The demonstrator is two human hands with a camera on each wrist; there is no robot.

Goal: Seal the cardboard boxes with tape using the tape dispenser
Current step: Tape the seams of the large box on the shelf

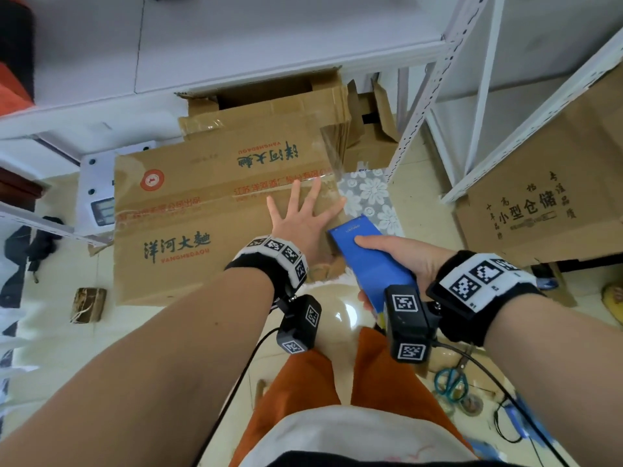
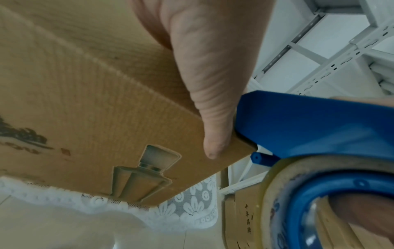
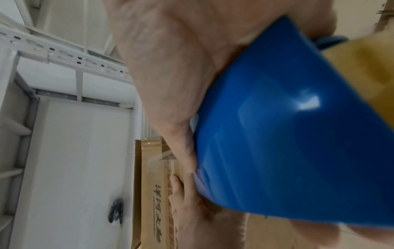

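Note:
A brown cardboard box [image 1: 188, 230] with Chinese print lies on the floor, with clear tape [image 1: 202, 205] along its middle seam. My left hand [image 1: 301, 210] presses flat on the box's right end, fingers spread; in the left wrist view its thumb [image 2: 213, 104] lies over the box's edge [image 2: 85, 109]. My right hand [image 1: 371, 264] grips the blue tape dispenser [image 1: 357, 232] at the box's near right corner, thumb on top. The tape roll [image 2: 302, 168] shows under the dispenser's blue body [image 2: 309, 128]. The right wrist view is filled by the dispenser [image 3: 287, 143] and my palm [image 3: 181, 67].
More cardboard boxes [image 1: 269, 106] are stacked behind, and a printed box [image 1: 539, 203] stands at the right under white metal shelving [image 1: 472, 96]. A lace cloth [image 1: 371, 197] lies under the box's right end. Scissors [image 1: 450, 382] and cables lie on the floor at right; a scale [image 1: 97, 190] is at left.

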